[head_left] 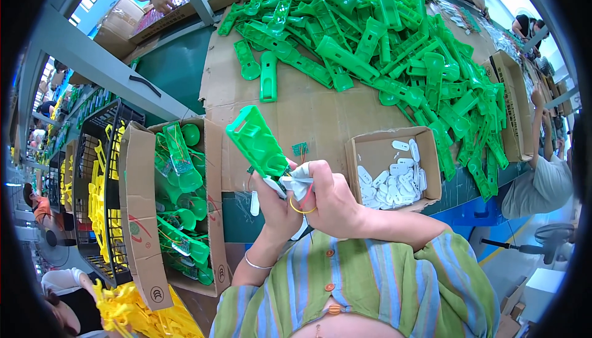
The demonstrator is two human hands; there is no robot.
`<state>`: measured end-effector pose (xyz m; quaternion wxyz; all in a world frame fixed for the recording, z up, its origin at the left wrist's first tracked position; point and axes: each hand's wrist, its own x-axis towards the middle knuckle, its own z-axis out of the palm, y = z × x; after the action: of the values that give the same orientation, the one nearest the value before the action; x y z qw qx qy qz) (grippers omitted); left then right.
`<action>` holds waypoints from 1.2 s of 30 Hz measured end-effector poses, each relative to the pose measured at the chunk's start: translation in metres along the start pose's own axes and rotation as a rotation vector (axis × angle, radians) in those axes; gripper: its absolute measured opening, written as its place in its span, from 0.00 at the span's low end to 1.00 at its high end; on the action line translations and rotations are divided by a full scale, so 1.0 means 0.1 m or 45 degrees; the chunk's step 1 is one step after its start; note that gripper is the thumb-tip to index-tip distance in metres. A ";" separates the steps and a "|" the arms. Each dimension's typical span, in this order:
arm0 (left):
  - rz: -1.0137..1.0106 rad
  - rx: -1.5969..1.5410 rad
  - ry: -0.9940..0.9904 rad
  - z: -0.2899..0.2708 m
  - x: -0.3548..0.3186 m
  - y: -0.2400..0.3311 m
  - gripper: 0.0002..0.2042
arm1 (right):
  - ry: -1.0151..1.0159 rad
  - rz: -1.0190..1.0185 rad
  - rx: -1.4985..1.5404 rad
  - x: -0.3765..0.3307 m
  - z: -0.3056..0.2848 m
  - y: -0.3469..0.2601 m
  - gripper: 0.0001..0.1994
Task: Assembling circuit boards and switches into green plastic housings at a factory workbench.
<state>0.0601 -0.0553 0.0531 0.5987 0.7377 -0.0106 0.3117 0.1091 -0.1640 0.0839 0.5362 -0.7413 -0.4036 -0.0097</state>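
My left hand (275,207) grips the lower end of a green plastic housing (254,139), its hollow inner side facing up and tilted to the left. Closed against that same end is my right hand (333,201), with white coverings on its fingertips. Something white shows between the two hands; I cannot make out its kind. A yellow band and a reddish one circle fingers of the right hand. Just beyond the hands, a small green circuit board (300,149) with thin wires lies on the cardboard sheet (222,128).
A big heap of green housings (370,36) covers the far right. To the right stands a box (370,147) of white oval pieces. At left, a carton (139,215) holds wired green parts, beside a black crate (111,239) of yellow pieces. A metal post (98,54) rises far left.
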 end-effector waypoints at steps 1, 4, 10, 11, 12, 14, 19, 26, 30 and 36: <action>-0.083 0.030 -0.029 -0.02 -0.02 -0.03 0.19 | -0.005 -0.012 -0.019 0.02 0.01 0.04 0.17; -0.244 0.080 -0.100 -0.12 -0.08 -0.13 0.21 | -0.262 0.000 -0.063 0.04 -0.08 0.21 0.21; -0.455 -0.377 -0.327 -0.07 -0.11 0.00 0.30 | -0.032 -0.481 -0.514 0.46 -0.44 0.25 0.23; -0.453 -0.379 -0.335 -0.08 -0.16 -0.03 0.30 | -0.075 -0.407 -0.680 0.51 -0.44 0.24 0.21; -0.394 -0.165 -0.360 -0.10 -0.22 -0.10 0.31 | -0.070 -0.404 -0.685 0.50 -0.45 0.25 0.21; -0.252 0.063 -0.378 -0.10 -0.19 -0.08 0.33 | -0.307 -0.285 -0.870 0.48 -0.45 0.27 0.22; -0.801 -0.724 -0.440 -0.15 -0.19 0.03 0.36 | -0.266 -0.267 -0.510 0.57 -0.61 0.58 0.28; -0.904 -1.029 -0.342 -0.19 -0.16 0.23 0.38 | -0.091 -0.289 -0.115 0.53 -0.42 0.61 0.10; -0.975 -1.025 -0.201 -0.28 -0.15 0.15 0.37 | -0.570 0.500 1.172 0.43 -0.62 0.50 0.19; -0.822 -0.926 -0.288 -0.26 -0.24 0.15 0.39 | -0.334 0.423 1.011 0.38 -0.42 0.38 0.17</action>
<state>0.0234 -0.0451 0.0566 0.8783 0.4760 0.0454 0.0045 0.1756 -0.1792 0.0890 0.7177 -0.5278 -0.3160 0.3264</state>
